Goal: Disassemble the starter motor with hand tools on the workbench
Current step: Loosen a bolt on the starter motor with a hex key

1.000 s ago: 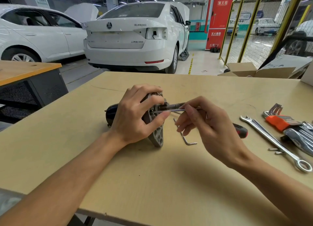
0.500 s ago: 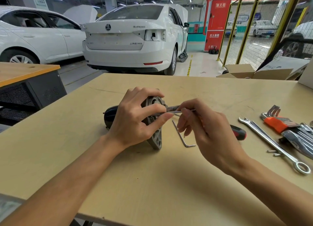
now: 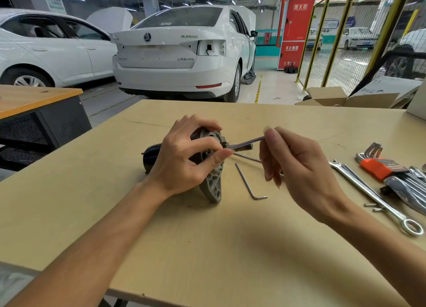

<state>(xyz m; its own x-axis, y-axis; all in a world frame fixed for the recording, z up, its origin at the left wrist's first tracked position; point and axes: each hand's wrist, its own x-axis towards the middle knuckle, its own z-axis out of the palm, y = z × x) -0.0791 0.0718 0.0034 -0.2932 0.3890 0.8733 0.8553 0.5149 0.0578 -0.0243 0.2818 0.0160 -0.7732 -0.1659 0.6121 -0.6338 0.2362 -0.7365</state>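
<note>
— While the starter motor point(image 3: 207, 164) lies on its side near the middle of the workbench point(image 3: 207, 249), what does the head view show of the left hand point(image 3: 184, 159)?

— It curls over the motor from the left, fingers wrapped round the grey flange end, thumb and forefinger meeting by the shaft. The dark body of the motor sticks out behind the palm, and the flange's lower lobe rests on the bench.

— And the right hand point(image 3: 304, 168)?

— It pinches a thin metal rod point(image 3: 247, 142) between thumb and forefinger. The rod slopes down to the left and its far end meets the motor's face just beside the left fingertips. The other fingers hang curled below.

— What else lies on the bench?

— An L-shaped hex key point(image 3: 247, 183) lies just right of the flange, apart from both hands. Further right lies a combination wrench point(image 3: 373, 196), ring end nearest the person, beside a hex key set in an orange holder point(image 3: 380, 167). Two small pins point(image 3: 373, 207) lie against the wrench's shank. A cardboard box point(image 3: 345, 98) stands at the far right edge.

— Beyond the bench?

— A white car point(image 3: 179, 51), its tail lamp removed.
</note>
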